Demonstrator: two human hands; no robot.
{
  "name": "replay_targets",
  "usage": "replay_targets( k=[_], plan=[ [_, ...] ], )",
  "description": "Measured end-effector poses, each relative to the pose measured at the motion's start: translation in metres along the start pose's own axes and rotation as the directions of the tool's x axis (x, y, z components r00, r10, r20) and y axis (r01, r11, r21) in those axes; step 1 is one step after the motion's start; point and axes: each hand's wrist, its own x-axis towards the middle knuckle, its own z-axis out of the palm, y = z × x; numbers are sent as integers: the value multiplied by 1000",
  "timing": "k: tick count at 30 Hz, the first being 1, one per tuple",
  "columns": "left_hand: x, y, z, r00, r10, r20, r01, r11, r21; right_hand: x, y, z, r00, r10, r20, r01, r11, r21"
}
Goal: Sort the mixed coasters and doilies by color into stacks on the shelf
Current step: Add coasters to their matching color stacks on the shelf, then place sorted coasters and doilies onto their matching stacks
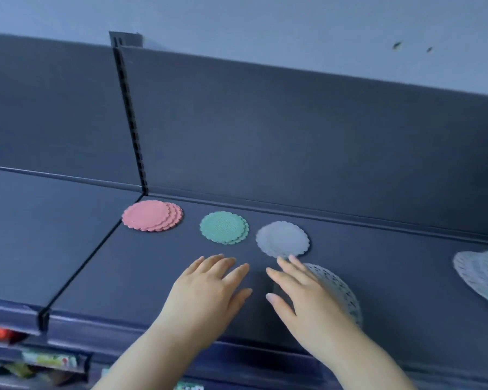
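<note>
1. Shelf (378, 277): flat, matte, dark blue deck with a raised back panel (293, 142) of the same finish. A slotted upright (131, 119) divides it from the bay to the left.

2. My left hand (209, 288): palm down over the bare deck, in front of the green stack. Its fingers (223, 263) are straight and slightly fanned, and they hold nothing. I cannot tell whether they touch the deck.

3. My right hand (302, 294): palm down, fingers (296, 266) straight and spread wide, thumb out to the side. The fingertips reach the front edge of the grey stack. No finger curls round anything.

4. White doily (338, 288): thin, perforated lace pattern, scalloped rim, blurred. It lies under and just right of my right hand. I cannot tell whether my hand touches it.

5. Doily pile (482, 274): pale, lacy sheets overlapping at the right edge of the view, well apart from both hands.

6. Coaster stacks, in a row near the back panel, all round with scalloped rims:
- pink stack (152, 215), leftmost, layers offset;
- green stack (224, 228), centre, ribbed top face;
- grey stack (282, 239), rightmost.
</note>
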Motion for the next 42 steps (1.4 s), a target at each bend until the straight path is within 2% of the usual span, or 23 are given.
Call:
replay_targets(
  k=[5, 9, 14, 24, 30, 37, 42],
  plan=[
    [-8, 97, 8, 1000, 27, 8, -26, 996, -87, -84, 66, -27, 999, 43, 0, -42, 992, 115],
    [-9, 139, 13, 997, 70, 20, -68, 995, -79, -129, 105, -38, 995, 82, -59, -71, 984, 163],
    [-12, 153, 13, 999, 45, 7, -45, 997, -57, -152, 124, -34, 984, 117, -137, -75, 956, 283],
    [13, 150, 29, 996, 68, -61, -74, 992, -106, -137, 125, -24, 947, 203, -249, -95, 917, 387],
    [30, 188, 47, 997, 65, -47, -70, 990, -125, -136, 155, -36, 940, 156, -302, -47, 939, 341],
    [82, 301, 77, 1000, 16, -13, -18, 993, -114, -163, 271, -85, 944, 111, -311, -5, 946, 323],
    [124, 406, 100, 996, 80, 40, -72, 984, -161, -199, 365, -134, 931, 143, -335, -22, 940, 340]
  ],
)
